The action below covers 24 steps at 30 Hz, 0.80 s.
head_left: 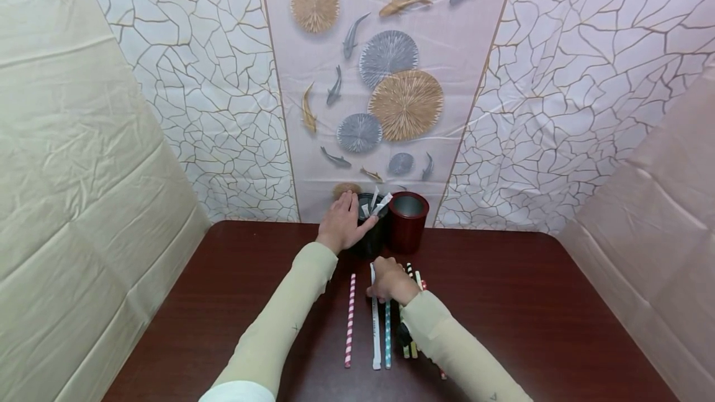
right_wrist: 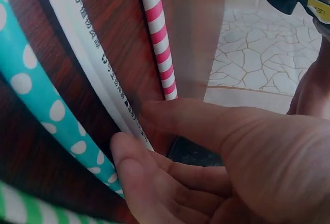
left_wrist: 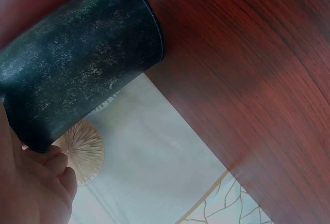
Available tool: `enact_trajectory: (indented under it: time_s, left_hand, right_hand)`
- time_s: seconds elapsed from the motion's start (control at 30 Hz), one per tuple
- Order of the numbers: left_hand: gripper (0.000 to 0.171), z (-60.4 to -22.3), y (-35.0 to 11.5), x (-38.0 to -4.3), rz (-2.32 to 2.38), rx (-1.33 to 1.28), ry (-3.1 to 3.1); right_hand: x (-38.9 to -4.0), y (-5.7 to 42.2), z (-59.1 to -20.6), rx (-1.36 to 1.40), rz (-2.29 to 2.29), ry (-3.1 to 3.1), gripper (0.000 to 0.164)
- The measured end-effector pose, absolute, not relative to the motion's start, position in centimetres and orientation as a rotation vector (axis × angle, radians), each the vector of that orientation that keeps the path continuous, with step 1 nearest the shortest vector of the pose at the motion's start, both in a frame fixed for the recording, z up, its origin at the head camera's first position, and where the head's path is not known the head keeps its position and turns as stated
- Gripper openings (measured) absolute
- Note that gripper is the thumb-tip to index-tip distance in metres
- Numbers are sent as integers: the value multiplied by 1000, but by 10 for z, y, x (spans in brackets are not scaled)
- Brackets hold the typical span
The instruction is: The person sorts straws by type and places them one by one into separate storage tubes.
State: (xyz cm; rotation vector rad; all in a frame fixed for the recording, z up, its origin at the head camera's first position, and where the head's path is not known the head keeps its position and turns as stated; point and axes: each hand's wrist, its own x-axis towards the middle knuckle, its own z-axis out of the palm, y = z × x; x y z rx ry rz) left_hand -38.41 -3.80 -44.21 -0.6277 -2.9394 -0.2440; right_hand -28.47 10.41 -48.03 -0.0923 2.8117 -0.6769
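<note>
My left hand [head_left: 342,222] grips the black cup [head_left: 370,244] at its rim, the thumb reaching over the near side. In the left wrist view its fingers curl at the rim of the cup [left_wrist: 87,59]. Several white paper-wrapped sticks [head_left: 383,203] poke out of that cup. On the table, my right hand [head_left: 391,280] pinches a white paper-wrapped straw [head_left: 377,340] near its far end. The right wrist view shows thumb and forefinger on either side of this straw [right_wrist: 98,64], which has dark print along it. A blue dotted straw [head_left: 388,340] lies beside it.
A red-brown cup [head_left: 408,228] stands against the black cup's right side, before the patterned back cloth [head_left: 329,185]. Left of the wrapped straw lies a pink striped straw [head_left: 350,321]. Several more patterned straws [head_left: 413,350] lie partly beneath my right forearm on the dark red table [head_left: 536,315].
</note>
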Motion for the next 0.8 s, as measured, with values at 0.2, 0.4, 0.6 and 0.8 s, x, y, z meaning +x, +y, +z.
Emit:
enact_trajectory:
  time_s: [0.2, 0.4, 0.6, 0.8]
  left_hand:
    - [94, -442, -38, -385, -248, -618, -2962]
    - [94, -442, -38, -385, -259, -623, -2950]
    - [93, -442, -38, -384, -261, -634, -2937]
    - [94, -442, -38, -385, -244, -633, -2953]
  right_hand:
    - [-286, 103, -481, -65, -674, 2815, 19]
    - [-290, 104, -483, -3, -766, 2785, 20]
    - [-292, 105, -487, 0, -808, 2780, 20]
    - [-292, 105, -487, 0, -813, 2769, 22]
